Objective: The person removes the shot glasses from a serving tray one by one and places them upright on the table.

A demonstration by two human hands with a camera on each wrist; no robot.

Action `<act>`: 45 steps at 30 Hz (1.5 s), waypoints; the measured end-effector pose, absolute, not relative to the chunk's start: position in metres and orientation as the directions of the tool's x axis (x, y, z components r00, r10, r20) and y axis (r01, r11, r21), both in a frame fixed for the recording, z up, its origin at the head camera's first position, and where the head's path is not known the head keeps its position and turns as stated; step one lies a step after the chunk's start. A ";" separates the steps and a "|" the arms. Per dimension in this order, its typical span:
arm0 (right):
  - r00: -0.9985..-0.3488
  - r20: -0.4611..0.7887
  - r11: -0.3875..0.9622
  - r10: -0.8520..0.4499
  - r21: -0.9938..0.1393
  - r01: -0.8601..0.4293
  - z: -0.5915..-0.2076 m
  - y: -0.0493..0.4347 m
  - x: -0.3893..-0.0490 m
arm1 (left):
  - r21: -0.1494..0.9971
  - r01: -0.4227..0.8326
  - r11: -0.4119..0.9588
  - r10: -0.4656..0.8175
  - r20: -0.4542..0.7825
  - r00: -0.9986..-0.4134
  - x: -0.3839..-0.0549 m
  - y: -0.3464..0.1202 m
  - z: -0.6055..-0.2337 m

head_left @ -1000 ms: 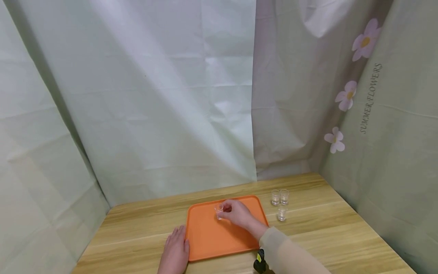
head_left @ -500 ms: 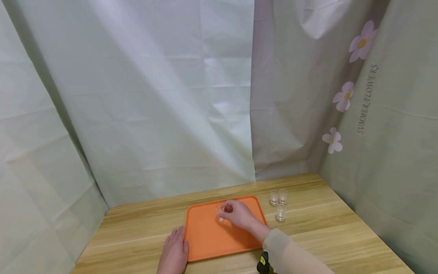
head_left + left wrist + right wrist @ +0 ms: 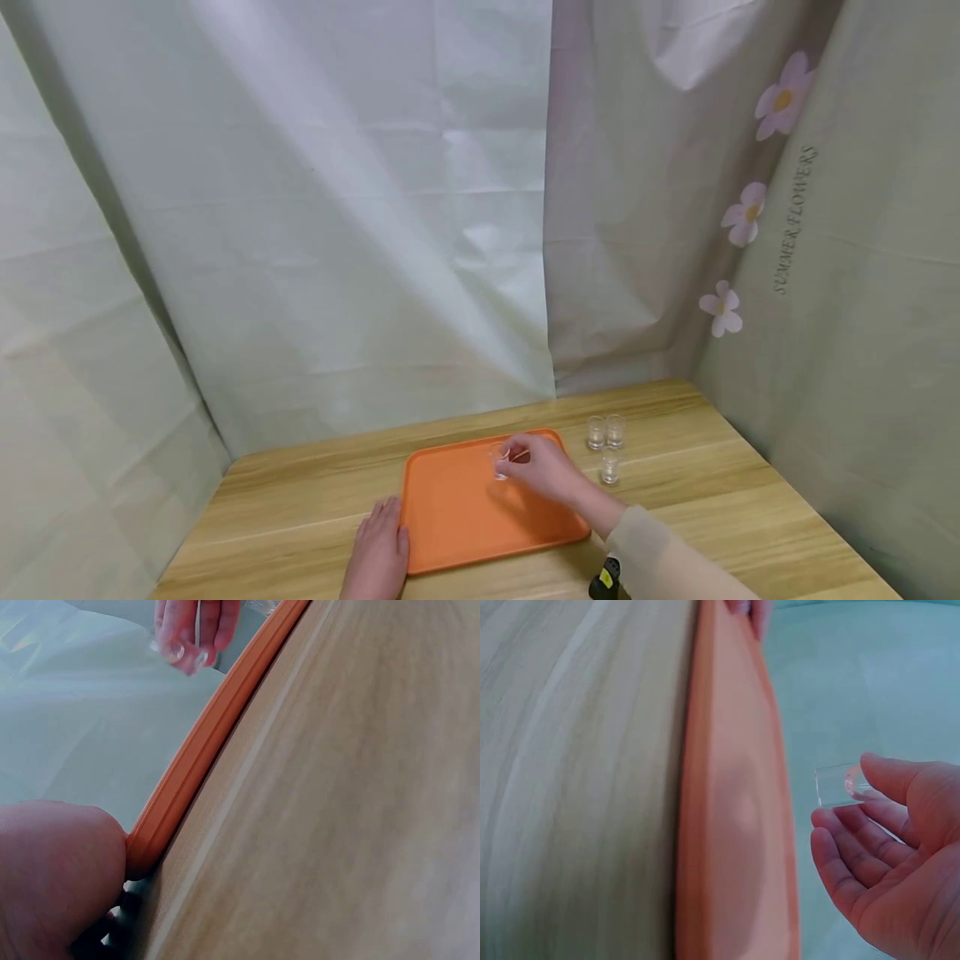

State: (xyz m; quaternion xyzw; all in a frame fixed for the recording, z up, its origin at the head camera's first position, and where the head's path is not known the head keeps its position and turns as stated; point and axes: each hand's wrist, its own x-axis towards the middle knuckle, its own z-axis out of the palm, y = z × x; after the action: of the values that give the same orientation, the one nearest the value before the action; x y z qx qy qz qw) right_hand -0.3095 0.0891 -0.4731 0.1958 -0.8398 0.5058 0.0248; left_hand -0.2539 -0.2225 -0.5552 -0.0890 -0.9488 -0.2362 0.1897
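My right hand [image 3: 547, 471] pinches a small clear shot glass [image 3: 498, 460] between thumb and fingers over the back part of an orange tray [image 3: 450, 512]. In the right wrist view a gap shows between the glass [image 3: 832, 786] and the tray [image 3: 742, 847], and the other fingers [image 3: 855, 851] curl below the glass. My left hand [image 3: 377, 546] lies against the tray's left edge near the front corner, fingers extended. The left wrist view has that hand [image 3: 60, 877] touching the tray's rim [image 3: 195, 765].
Three more shot glasses stand on the wooden table [image 3: 300, 500] right of the tray: two side by side [image 3: 605, 432] and a nearer glass [image 3: 610, 467]. A pale curtain [image 3: 337, 250] encloses the table at the back and sides. A black-and-yellow device [image 3: 604, 577] sits by my right sleeve.
My right hand has moved a little to the right over the tray, still holding the glass. My left hand stays at the tray's edge. The head view has shifted slightly.
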 end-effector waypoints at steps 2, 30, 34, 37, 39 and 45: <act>-0.928 0.225 0.401 -0.297 -0.852 -0.335 -0.470 0.095 -0.306 | 0.426 0.257 0.867 0.076 0.396 -0.915 -0.251 -0.222 -0.553; -0.964 0.246 0.558 -0.102 -0.788 -0.260 -0.438 0.202 -0.293 | 0.413 0.194 0.890 0.091 0.256 -0.962 -0.246 -0.221 -0.535; -0.964 0.250 0.577 -0.085 -0.777 -0.253 -0.436 0.217 -0.291 | 0.413 0.205 0.887 0.096 0.271 -0.958 -0.245 -0.222 -0.534; -0.961 0.265 0.586 -0.076 -0.768 -0.259 -0.435 0.227 -0.290 | 0.417 0.211 0.884 0.094 0.283 -0.954 -0.246 -0.223 -0.535; -0.960 0.269 0.589 -0.072 -0.766 -0.258 -0.436 0.233 -0.288 | 0.431 0.218 0.876 0.087 0.305 -0.948 -0.246 -0.222 -0.538; -0.962 0.270 0.621 -0.051 -0.746 -0.242 -0.439 0.251 -0.284 | 0.439 0.237 0.866 0.084 0.340 -0.937 -0.249 -0.222 -0.543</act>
State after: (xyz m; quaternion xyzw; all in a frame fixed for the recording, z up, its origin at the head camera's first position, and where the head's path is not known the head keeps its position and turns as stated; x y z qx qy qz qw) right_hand -0.2837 0.2511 -0.4387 0.0819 -0.8932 0.4278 0.1118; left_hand -0.2494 -0.2216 -0.5433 -0.0841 -0.9532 -0.2444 0.1567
